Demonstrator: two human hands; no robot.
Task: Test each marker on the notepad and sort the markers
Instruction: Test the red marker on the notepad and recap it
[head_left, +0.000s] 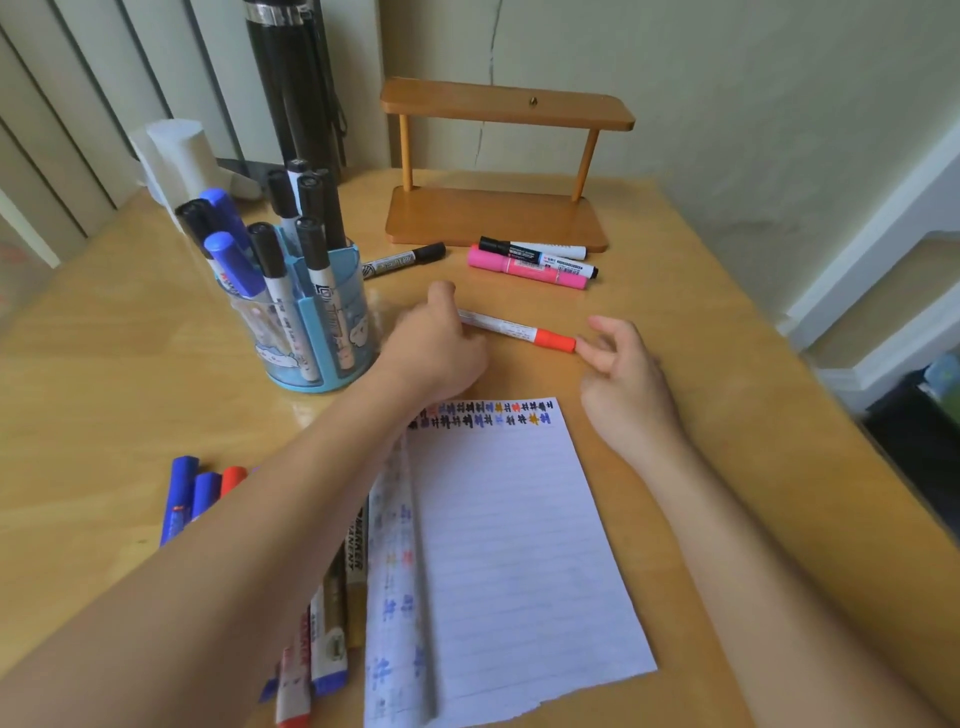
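One red marker (519, 332), held level just beyond the notepad (519, 545): left hand (436, 348) grips the white barrel, right hand (618, 364) pinches the cap's end, cap still on, so its test seems not yet begun. Two rows of coloured marks head the page, so many markers are judged already tested. More markers stand in the cup (311, 332), lie in a pile (322, 639) at the notepad's left edge and in a trio (530, 265) by the stand (498, 218) on the table (727, 467); which remain untested cannot be told.
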